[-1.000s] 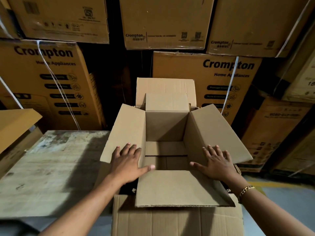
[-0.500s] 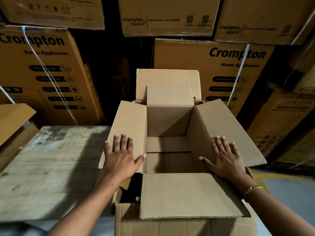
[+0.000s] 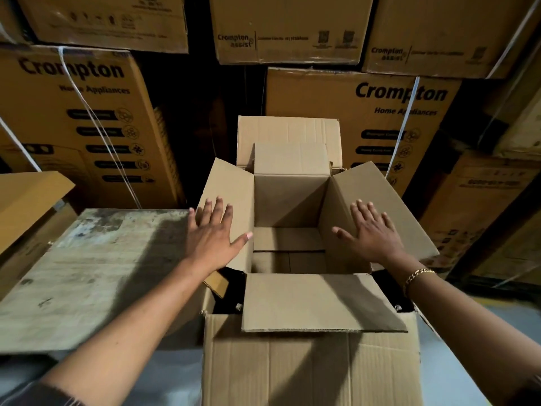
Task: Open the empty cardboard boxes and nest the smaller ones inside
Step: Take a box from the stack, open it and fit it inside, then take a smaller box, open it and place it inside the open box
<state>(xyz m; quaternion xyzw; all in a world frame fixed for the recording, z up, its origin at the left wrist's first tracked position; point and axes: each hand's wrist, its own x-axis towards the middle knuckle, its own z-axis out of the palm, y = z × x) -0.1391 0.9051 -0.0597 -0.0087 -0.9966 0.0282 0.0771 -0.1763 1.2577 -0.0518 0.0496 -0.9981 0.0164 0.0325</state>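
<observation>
Dim storeroom walled with stacked printed brown cartons [image 3: 363, 112]: between flat, spread hands, small plain brown cardboard box [image 3: 289, 206] nested inside larger plain brown cardboard box [image 3: 310, 373], left hand [image 3: 213, 232] and right hand [image 3: 373, 232] pressing side flaps outward, worn wooden tabletop [image 3: 87, 273] leftward.

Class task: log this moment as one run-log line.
left hand: flat on left flap | right hand: flat on right flap | inner box: open, sits in outer box | nothing gripped
</observation>
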